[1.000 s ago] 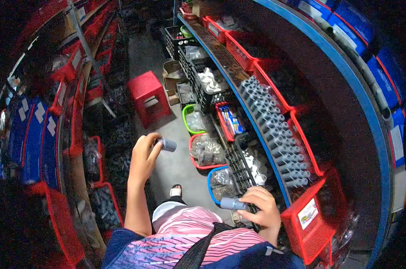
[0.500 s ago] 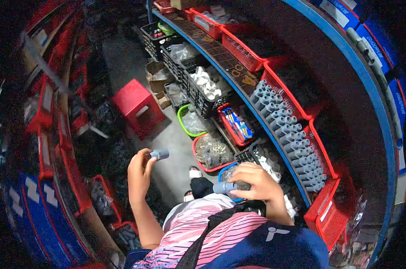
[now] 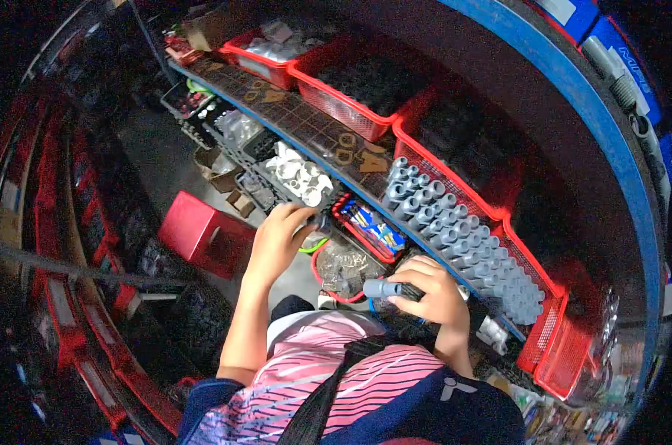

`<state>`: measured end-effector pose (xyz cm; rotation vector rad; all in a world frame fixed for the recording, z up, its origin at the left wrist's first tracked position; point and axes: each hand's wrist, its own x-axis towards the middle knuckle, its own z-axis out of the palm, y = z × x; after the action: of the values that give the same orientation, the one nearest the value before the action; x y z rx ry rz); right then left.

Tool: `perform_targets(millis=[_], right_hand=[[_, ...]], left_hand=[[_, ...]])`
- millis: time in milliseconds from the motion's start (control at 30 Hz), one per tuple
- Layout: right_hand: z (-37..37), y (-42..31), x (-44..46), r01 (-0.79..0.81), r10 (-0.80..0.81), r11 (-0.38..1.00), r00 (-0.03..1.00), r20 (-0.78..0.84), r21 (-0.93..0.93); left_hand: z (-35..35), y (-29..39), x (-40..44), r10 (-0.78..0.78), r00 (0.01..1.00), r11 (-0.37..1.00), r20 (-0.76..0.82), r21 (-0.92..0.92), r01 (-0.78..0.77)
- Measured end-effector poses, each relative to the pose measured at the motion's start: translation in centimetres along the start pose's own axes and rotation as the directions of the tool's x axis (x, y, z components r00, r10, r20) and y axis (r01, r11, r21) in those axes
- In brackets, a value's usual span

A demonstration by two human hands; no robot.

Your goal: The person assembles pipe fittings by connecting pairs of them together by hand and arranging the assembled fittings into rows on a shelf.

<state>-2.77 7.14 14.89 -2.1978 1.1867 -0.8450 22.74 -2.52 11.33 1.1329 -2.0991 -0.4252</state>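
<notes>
My right hand is closed round a short grey plastic pipe fitting, held in front of my body with its end pointing left. A dark, rough-looking piece lies in the same grip; its kind is unclear. My left hand is raised further forward, fingers bent round another grey pipe fitting, which is dim and partly hidden against the crates. To the right, many similar grey pipe fittings stand in packed rows on the shelf, along its front edge.
Red plastic baskets line the shelf behind the fittings. Below stand a black crate of white fittings, a red basket with blue packets and a round basket of clear bags. A red stool is on the floor, left.
My left hand has moved forward and right, toward the shelf, with its fitting. My right hand keeps its fitting near my body. The view has turned, shifting the shelf.
</notes>
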Motion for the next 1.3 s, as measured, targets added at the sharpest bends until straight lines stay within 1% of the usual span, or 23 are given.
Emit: perform_targets(millis=[67, 133, 167, 200, 267, 300, 333, 400, 433, 533, 700, 767, 900, 1000, 1067, 1100, 1167, 1200, 1267, 1300], right_hand=[[-0.9, -0.6, 0.5, -0.059, 0.059, 0.998, 0.998, -0.029, 0.006], [-1.5, -1.2, 0.8, -0.05, 0.034, 0.992, 0.991, -0.131, -0.117], [-1.7, -1.4, 1.0, -0.068, 0.046, 0.988, 0.987, -0.155, -0.142], [-1.7, -1.6, 1.1, -0.119, 0.094, 0.982, 0.981, -0.167, -0.146], [-1.2, -2.5, 1.0, -0.146, 0.065, 0.965, 0.938, -0.341, -0.217], [-1.1, -3.1, 1.0, -0.202, 0.122, 0.957, 0.931, -0.344, -0.207], [-0.8, -3.3, 1.0, -0.238, 0.147, 0.948, 0.917, -0.371, -0.211], [-0.4, -3.9, 1.1, -0.379, 0.307, 0.914, 0.881, -0.359, -0.148], [0.1, -3.5, 0.9, -0.365, 0.283, 0.919, 0.876, -0.392, -0.153], [1.2, -3.7, 1.3, -0.443, 0.34, 0.881, 0.837, -0.428, -0.167], [2.3, -4.4, 2.7, -0.5, 0.395, 0.85, 0.812, -0.43, -0.164], [2.9, -4.2, 2.9, -0.533, 0.385, 0.813, 0.795, -0.469, -0.235], [3.6, -4.1, 3.6, -0.584, 0.458, 0.797, 0.752, -0.474, -0.157], [4.2, -3.9, 3.9, -0.586, 0.474, 0.8, 0.751, -0.46, -0.132], [4.3, -3.8, 4.1, -0.607, 0.464, 0.768, 0.748, -0.474, -0.206], [4.4, -3.6, 4.2, -0.606, 0.464, 0.768, 0.75, -0.472, -0.209], [4.5, -3.4, 4.4, -0.586, 0.459, 0.801, 0.734, -0.501, -0.126], [4.4, -3.4, 4.5, -0.585, 0.459, 0.801, 0.736, -0.497, -0.127], [4.4, -3.4, 4.7, -0.629, 0.526, 0.767, 0.73, -0.436, -0.127], [4.5, -3.3, 4.9, -0.628, 0.527, 0.768, 0.731, -0.434, -0.126]], left_hand=[[1.7, -0.7, 2.7, 0.045, 0.999, 0.999, 0.028, -0.026, -0.045], [3.7, -1.1, 5.2, 0.104, 0.993, 0.989, 0.048, -0.107, -0.099], [4.7, -1.4, 6.5, 0.16, 0.986, 0.978, 0.04, -0.138, -0.153], [5.6, -1.7, 7.9, 0.187, 0.978, 0.971, 0.097, -0.17, -0.169], [7.7, -2.7, 10.2, 0.289, 0.952, 0.948, 0.099, -0.169, -0.27], [8.9, -3.4, 10.9, 0.292, 0.952, 0.937, 0.088, -0.225, -0.267], [9.1, -3.3, 11.8, 0.311, 0.942, 0.933, 0.128, -0.227, -0.278], [10.4, -3.7, 13.2, 0.348, 0.932, 0.905, 0.106, -0.297, -0.304], [10.9, -3.8, 13.9, 0.368, 0.922, 0.894, 0.117, -0.317, -0.317], [11.9, -4.4, 15.0, 0.394, 0.903, 0.876, 0.172, -0.366, -0.312], [12.8, -5.0, 16.0, 0.446, 0.873, 0.862, 0.197, -0.358, -0.36], [13.1, -5.2, 16.2, 0.469, 0.856, 0.849, 0.219, -0.379, -0.368], [13.6, -5.6, 16.6, 0.508, 0.83, 0.82, 0.229, -0.424, -0.385], [13.9, -5.8, 16.7, 0.505, 0.829, 0.814, 0.239, -0.451, -0.366], [14.1, -5.9, 16.8, 0.502, 0.828, 0.818, 0.25, -0.447, -0.361], [14.3, -6.0, 16.8, 0.511, 0.825, 0.81, 0.243, -0.456, -0.367], [14.3, -6.0, 16.8, 0.523, 0.818, 0.789, 0.238, -0.498, -0.359], [14.4, -6.0, 16.8, 0.52, 0.821, 0.791, 0.238, -0.498, -0.356], [14.6, -6.1, 16.7, 0.506, 0.834, 0.777, 0.221, -0.536, -0.329], [14.7, -6.2, 16.7, 0.493, 0.841, 0.774, 0.222, -0.553, -0.308]])
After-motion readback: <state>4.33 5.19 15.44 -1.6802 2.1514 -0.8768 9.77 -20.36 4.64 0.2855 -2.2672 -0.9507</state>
